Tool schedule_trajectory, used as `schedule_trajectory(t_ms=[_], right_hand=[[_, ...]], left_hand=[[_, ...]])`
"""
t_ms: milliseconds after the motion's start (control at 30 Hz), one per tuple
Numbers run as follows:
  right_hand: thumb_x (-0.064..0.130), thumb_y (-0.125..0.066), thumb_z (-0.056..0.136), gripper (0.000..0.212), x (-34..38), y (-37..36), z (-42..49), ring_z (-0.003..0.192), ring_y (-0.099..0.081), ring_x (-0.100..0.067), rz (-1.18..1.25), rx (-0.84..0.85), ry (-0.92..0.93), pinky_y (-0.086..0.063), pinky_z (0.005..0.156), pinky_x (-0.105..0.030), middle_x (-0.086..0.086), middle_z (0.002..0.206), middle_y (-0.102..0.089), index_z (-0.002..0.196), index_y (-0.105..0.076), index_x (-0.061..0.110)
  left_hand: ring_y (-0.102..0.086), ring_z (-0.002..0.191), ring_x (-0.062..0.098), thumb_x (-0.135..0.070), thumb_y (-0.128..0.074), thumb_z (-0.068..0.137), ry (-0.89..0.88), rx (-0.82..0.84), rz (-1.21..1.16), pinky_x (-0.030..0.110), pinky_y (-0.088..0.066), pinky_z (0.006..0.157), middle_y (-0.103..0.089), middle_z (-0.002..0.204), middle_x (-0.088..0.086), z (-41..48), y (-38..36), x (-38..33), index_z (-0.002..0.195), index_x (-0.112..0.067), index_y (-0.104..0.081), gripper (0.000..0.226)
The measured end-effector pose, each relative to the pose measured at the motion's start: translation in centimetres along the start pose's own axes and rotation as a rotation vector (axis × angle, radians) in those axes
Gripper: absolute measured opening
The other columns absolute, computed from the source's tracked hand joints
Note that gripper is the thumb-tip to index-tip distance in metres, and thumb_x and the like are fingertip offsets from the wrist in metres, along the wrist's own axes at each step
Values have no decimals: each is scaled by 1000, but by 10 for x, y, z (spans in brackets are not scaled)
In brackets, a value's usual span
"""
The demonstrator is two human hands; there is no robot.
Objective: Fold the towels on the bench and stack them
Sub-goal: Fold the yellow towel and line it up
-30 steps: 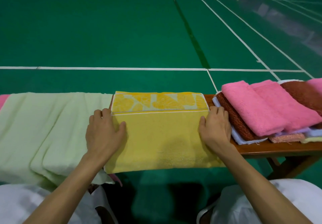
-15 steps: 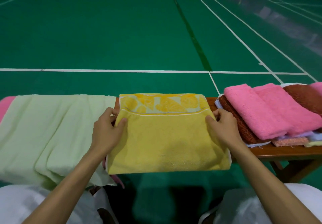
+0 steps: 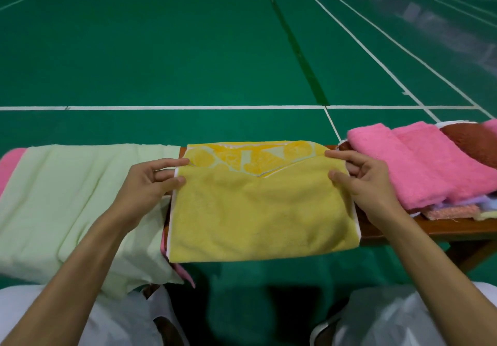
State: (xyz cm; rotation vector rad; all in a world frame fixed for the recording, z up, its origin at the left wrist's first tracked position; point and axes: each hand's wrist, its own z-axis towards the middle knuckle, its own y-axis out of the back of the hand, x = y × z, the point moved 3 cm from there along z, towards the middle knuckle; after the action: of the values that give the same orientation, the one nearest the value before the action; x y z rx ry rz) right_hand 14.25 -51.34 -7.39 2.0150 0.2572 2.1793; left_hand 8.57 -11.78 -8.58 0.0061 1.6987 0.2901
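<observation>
Your left hand [image 3: 150,181] and right hand [image 3: 368,181] sit at the two far corners of the folded towel [image 3: 258,211]. It lies between them on the bench [image 3: 430,228], its near edge overhanging toward you. Left of your left hand, the unfolded towel [image 3: 67,197] spreads along the bench and drapes off the near side. Right of your right hand, the stack of towels [image 3: 419,168] sits just beside your fingers.

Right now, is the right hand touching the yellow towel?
Touching. The head view shows the right hand pinching the yellow towel at its right edge, with the thumb lying on top of the fabric and no gap between them.
</observation>
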Motion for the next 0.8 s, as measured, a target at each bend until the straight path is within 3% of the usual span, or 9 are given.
schedule_trajectory(t_ms=[133, 233, 333, 467, 567, 600, 667, 800], right_hand=[[-8, -73, 88, 34, 14, 12, -5, 85, -76, -18, -45, -66, 18, -62, 80, -37, -4, 93, -80, 114, -74, 15], [-6, -74, 86, 29, 34, 22, -11, 81, -76, -10, -33, -61, 24, -60, 68, -22, 0, 90, -80, 112, -73, 9], [-4, -75, 86, 27, 50, 35, -13, 78, -75, -4, -132, -9, 36, -57, 65, -14, 6, 86, -79, 105, -75, 15], [5, -82, 83, 25, 63, 48, -12, 72, -71, 0, -572, -85, 146, -61, 68, -23, 11, 79, -76, 101, -79, 23], [22, -84, 80, 19, 76, 46, -6, 68, -68, -22, -958, -187, 279, -55, 64, -36, 0, 71, -74, 98, -82, 27], [24, -84, 80, 17, 75, 45, 0, 66, -67, -27, -976, -209, 270, -52, 63, -36, -2, 67, -71, 97, -83, 27], [21, -79, 82, 16, 71, 38, 11, 61, -64, -26, -900, -242, 243, -50, 61, -34, 0, 59, -65, 98, -82, 25], [8, -68, 89, 14, 66, 26, 20, 59, -73, -14, -452, -315, 195, -63, 68, -44, 0, 66, -73, 97, -72, 18]], left_hand=[[-76, 90, 8, -5, -76, 91, -105, -126, 266, 34, -61, 87, -80, 93, -6, -2, 15, -9, 113, -24, -76, 30], [-76, 90, 8, -9, -78, 89, -182, -188, 324, 36, -59, 88, -80, 92, -7, -7, 21, -20, 104, -23, -80, 21], [-76, 83, 8, -11, -80, 88, -230, -272, 330, 32, -61, 78, -80, 85, -6, -15, 22, -33, 96, -23, -81, 14], [-75, 64, 15, -20, -79, 89, -224, -264, 344, 32, -58, 71, -76, 66, 2, -19, 17, -44, 93, -19, -77, 4], [-50, 40, 12, -17, -74, 94, -199, -196, 366, 19, -39, 47, -59, 48, 10, -11, 11, -47, 90, -15, -71, 5], [-45, 39, 12, -15, -71, 96, -187, -180, 343, 19, -34, 44, -55, 46, 10, -6, 9, -47, 90, -12, -68, 6], [-49, 42, 13, -10, -66, 99, -167, -159, 242, 20, -37, 45, -63, 52, 7, 3, 6, -49, 96, -5, -63, 7], [-70, 60, 19, -7, -59, 103, -230, -192, 77, 19, -44, 46, -79, 80, -2, 13, 2, -61, 107, -7, -56, 5]])
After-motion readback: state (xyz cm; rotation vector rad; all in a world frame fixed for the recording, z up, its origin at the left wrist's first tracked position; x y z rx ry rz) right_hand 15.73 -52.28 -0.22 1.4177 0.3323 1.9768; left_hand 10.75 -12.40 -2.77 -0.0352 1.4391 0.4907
